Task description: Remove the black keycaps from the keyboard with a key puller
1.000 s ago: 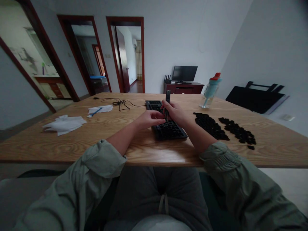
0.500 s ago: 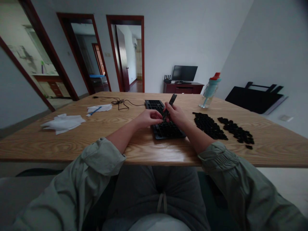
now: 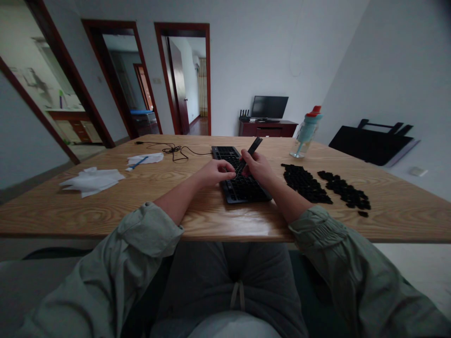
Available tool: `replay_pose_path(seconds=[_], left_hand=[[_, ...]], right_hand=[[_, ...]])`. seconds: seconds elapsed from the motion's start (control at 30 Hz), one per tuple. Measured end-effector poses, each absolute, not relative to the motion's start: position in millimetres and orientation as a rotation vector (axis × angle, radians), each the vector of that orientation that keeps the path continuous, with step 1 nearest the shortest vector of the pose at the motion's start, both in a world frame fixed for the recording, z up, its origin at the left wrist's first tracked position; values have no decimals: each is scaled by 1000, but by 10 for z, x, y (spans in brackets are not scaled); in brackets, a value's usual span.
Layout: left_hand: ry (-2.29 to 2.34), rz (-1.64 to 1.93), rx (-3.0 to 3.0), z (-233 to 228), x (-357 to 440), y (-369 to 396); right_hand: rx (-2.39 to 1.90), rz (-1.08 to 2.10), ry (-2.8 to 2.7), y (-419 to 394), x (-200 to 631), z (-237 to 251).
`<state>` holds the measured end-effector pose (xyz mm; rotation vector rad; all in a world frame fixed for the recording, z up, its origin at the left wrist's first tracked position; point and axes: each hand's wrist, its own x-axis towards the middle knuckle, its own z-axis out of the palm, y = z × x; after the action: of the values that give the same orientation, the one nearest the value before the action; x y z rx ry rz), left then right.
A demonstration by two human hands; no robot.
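A black keyboard (image 3: 243, 188) lies on the wooden table in front of me, its long side running away from me. My right hand (image 3: 256, 166) is closed round the black handle of a keycap puller (image 3: 254, 145), whose thin wire end points down at the keys. Beside it, my left hand (image 3: 220, 172) has thumb and forefinger pinched near the wire end, over the keyboard; whatever is between those fingertips is too small to make out. To the right of the keyboard lie many loose black keycaps (image 3: 306, 184) in a dense group, with a second, looser group of keycaps (image 3: 345, 190) beyond.
A cable (image 3: 172, 149) runs left from the keyboard in a loose coil. White tissues (image 3: 92, 180) and a blue brush-like stick (image 3: 138, 163) on another tissue lie left. A clear bottle (image 3: 306, 134) with a red lid stands at the back right. The table's front edge (image 3: 236, 237) is near my lap.
My left hand has shifted slightly left, a little away from the right hand. The puller in my right hand leans a bit more to the right. The keyboard stays put.
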<state>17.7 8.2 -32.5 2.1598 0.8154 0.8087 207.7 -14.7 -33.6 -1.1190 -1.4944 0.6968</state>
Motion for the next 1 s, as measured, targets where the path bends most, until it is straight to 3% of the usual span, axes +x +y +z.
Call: replay_pose_path(seconds=[0.43, 1.0], left_hand=[[851, 736, 2169, -311, 154, 83], [800, 759, 2105, -302, 165, 43]], right_hand=[[-992, 874, -1375, -89, 2089, -395], [-1134, 619, -1525, -140, 2115, -345]])
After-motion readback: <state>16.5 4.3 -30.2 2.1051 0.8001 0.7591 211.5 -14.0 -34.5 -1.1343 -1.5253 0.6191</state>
